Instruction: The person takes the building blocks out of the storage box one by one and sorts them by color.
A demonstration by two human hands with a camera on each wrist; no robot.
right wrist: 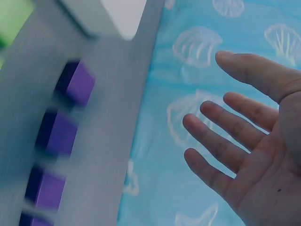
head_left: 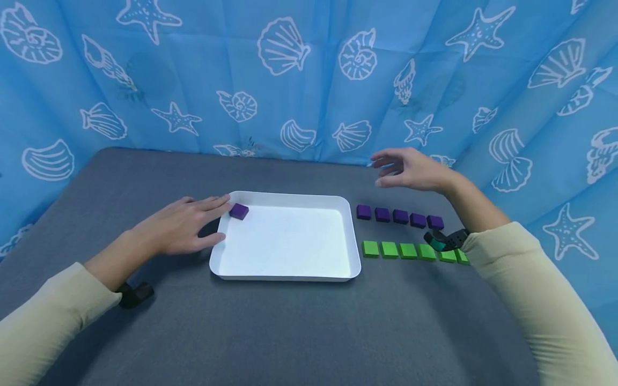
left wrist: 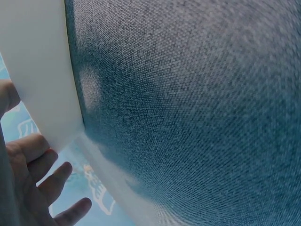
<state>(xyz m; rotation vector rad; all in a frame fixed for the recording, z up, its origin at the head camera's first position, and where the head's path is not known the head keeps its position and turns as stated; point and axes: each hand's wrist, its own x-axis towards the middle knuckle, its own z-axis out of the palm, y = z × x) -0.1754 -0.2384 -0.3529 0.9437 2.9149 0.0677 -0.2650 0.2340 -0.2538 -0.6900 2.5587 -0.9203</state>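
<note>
A white rectangular tray [head_left: 285,241] lies on the grey cloth, with one purple square block [head_left: 238,211] in its far left corner. At the tray's left side, my left hand [head_left: 185,225] touches the rim with extended fingers, the fingertips near that block. In the left wrist view, the thumb and fingers of the left hand [left wrist: 33,174] lie along the tray wall [left wrist: 42,61]. My right hand [head_left: 410,169] hovers beyond the row of purple blocks [head_left: 400,216], holding nothing. Its fingers spread loosely in the right wrist view, the palm [right wrist: 263,188] showing.
Right of the tray, several purple blocks form a row, and nearer lies a row of several green blocks [head_left: 407,251]. The right forearm passes over the right ends of these rows. A blue curtain [head_left: 309,80] with white shells and starfish hangs behind the table [head_left: 289,332].
</note>
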